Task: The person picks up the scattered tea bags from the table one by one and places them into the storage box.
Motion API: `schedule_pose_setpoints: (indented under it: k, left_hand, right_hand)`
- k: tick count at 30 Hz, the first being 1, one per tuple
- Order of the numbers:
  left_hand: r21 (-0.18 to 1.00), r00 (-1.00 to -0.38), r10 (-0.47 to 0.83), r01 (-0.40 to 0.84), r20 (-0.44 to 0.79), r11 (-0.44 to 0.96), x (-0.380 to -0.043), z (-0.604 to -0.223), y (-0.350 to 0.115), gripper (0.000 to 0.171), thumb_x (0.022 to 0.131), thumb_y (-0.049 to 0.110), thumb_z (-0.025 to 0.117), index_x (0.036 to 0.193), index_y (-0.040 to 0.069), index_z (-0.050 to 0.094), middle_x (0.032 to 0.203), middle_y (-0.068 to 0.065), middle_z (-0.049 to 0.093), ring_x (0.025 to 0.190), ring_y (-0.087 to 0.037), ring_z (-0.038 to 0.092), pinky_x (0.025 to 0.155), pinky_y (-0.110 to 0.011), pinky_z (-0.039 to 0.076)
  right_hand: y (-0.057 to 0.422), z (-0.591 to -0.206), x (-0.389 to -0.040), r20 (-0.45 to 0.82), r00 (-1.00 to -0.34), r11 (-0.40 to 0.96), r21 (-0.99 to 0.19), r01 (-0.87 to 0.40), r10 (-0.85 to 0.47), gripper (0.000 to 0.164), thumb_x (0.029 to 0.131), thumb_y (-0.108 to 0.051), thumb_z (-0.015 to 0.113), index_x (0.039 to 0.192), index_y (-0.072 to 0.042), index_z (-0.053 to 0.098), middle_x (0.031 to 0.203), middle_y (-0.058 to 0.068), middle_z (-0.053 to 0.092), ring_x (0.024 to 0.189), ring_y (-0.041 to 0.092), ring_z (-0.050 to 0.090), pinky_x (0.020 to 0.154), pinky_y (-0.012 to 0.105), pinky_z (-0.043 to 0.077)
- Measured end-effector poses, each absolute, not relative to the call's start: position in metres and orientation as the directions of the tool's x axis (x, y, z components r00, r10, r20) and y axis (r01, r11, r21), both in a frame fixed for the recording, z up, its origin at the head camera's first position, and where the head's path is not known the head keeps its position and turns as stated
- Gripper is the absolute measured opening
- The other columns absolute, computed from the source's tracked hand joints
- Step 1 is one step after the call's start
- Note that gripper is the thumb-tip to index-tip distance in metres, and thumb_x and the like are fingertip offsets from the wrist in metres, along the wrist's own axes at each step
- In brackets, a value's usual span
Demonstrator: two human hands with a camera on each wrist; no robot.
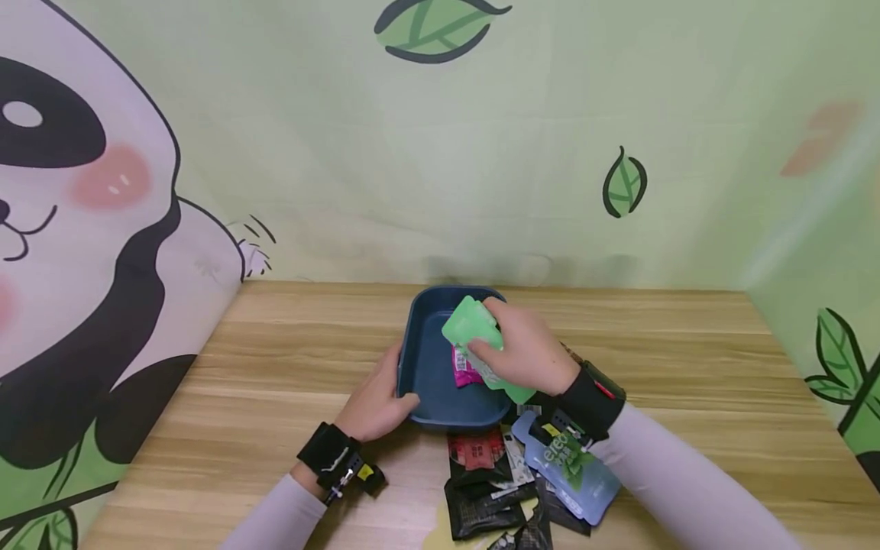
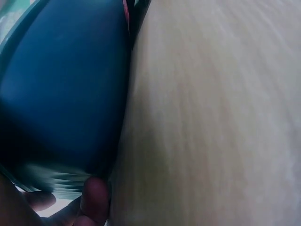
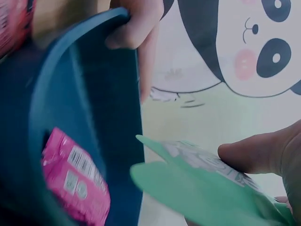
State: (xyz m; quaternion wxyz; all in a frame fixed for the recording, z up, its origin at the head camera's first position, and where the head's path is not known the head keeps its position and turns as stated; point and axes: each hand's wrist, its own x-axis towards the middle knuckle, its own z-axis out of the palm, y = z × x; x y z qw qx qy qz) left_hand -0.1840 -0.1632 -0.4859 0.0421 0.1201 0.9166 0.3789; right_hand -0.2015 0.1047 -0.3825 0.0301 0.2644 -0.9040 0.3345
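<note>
A dark blue plastic tray [image 1: 429, 386] stands on the table with my left hand [image 1: 376, 399] gripping its left side. The thumb [image 3: 123, 35] lies over the rim, and the fingers are on the outer wall. Above the tray, my right hand [image 1: 535, 350] pinches light green packets [image 1: 470, 321] between thumb and fingers. Two green edges show apart in the right wrist view, so there seem to be at least two. A pink packet [image 3: 77, 181] with a white barcode label lies inside the tray, partly hidden by the green ones in the head view.
In front of the tray lies a pile of packets: a red and black one [image 1: 480, 452], several black ones [image 1: 481, 513] and a light blue pouch [image 1: 587, 485] below my right wrist. A printed cloth backdrop [image 1: 522, 191] rises behind the wooden table [image 1: 296, 336].
</note>
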Motion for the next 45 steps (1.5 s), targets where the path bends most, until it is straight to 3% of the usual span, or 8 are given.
schedule_pose_setpoints:
  k: [4,7,10,14,19,30,45]
  left_hand:
    - [0.705,-0.967,0.253,0.191,0.016,0.684,-0.184,-0.484,-0.162,0.090,0.087,0.023,0.066,0.164,0.015,0.021,0.163,-0.008,0.038,0.142,-0.026,0.047,0.116,-0.052,0.040]
    - [0.704,-0.968,0.252,0.185,0.009,0.686,-0.183,-0.483,-0.162,0.090,0.087,0.024,0.067,0.164,0.015,0.022,0.162,-0.008,0.040,0.140,-0.026,0.048,0.116,-0.052,0.041]
    - [0.705,-0.969,0.246,0.175,0.001,0.688,-0.183,-0.482,-0.161,0.090,0.087,0.024,0.067,0.164,0.015,0.022,0.162,-0.008,0.040,0.139,-0.026,0.049,0.115,-0.054,0.041]
    - [0.705,-0.971,0.240,0.172,0.002,0.688,-0.182,-0.481,-0.161,0.090,0.086,0.024,0.067,0.164,0.015,0.022,0.162,-0.008,0.040,0.141,-0.026,0.047,0.116,-0.055,0.040]
    - [0.704,-0.971,0.241,0.176,0.007,0.689,-0.181,-0.481,-0.161,0.090,0.086,0.023,0.067,0.164,0.014,0.022,0.163,-0.008,0.039,0.144,-0.026,0.045,0.117,-0.055,0.039]
    - [0.701,-0.971,0.238,0.166,-0.006,0.694,-0.182,-0.481,-0.161,0.092,0.086,0.024,0.067,0.164,0.014,0.020,0.165,-0.008,0.036,0.146,-0.026,0.043,0.117,-0.057,0.038]
    - [0.696,-0.970,0.244,0.179,0.005,0.695,-0.182,-0.481,-0.161,0.091,0.086,0.024,0.067,0.164,0.013,0.020,0.164,-0.008,0.037,0.146,-0.026,0.044,0.118,-0.056,0.037]
  right_hand:
    - [0.096,-0.380,-0.199,0.196,-0.858,0.622,-0.615,-0.484,-0.474,0.048,0.095,-0.031,0.073,0.132,-0.003,0.056,0.094,0.007,0.067,0.076,0.017,0.062,0.066,0.031,0.050]
    - [0.094,-0.380,-0.198,0.157,-0.859,0.649,-0.593,-0.476,-0.487,0.066,0.093,-0.041,0.074,0.143,-0.004,0.052,0.126,0.013,0.066,0.104,0.025,0.067,0.086,0.040,0.058]
    - [0.097,-0.382,-0.195,0.115,-0.863,0.697,-0.541,-0.470,-0.492,0.089,0.089,-0.053,0.075,0.155,-0.004,0.039,0.153,0.016,0.050,0.133,0.034,0.056,0.105,0.051,0.051]
    - [0.104,-0.385,-0.190,0.089,-0.856,0.727,-0.488,-0.483,-0.509,0.102,0.087,-0.063,0.073,0.160,-0.005,0.032,0.166,0.019,0.033,0.152,0.041,0.036,0.117,0.060,0.038]
    - [0.118,-0.392,-0.181,0.081,-0.847,0.749,-0.429,-0.505,-0.525,0.106,0.086,-0.067,0.071,0.161,-0.004,0.030,0.169,0.021,0.027,0.155,0.045,0.028,0.120,0.065,0.029]
    - [0.156,-0.418,-0.149,0.087,-0.851,0.785,-0.347,-0.513,-0.518,0.102,0.089,-0.069,0.066,0.158,-0.001,0.035,0.166,0.023,0.033,0.154,0.048,0.027,0.121,0.065,0.026]
    - [0.191,-0.451,-0.099,-0.006,-0.902,0.859,-0.309,-0.409,-0.431,0.099,0.081,-0.066,0.077,0.153,-0.007,0.046,0.159,0.019,0.044,0.148,0.045,0.039,0.112,0.067,0.038]
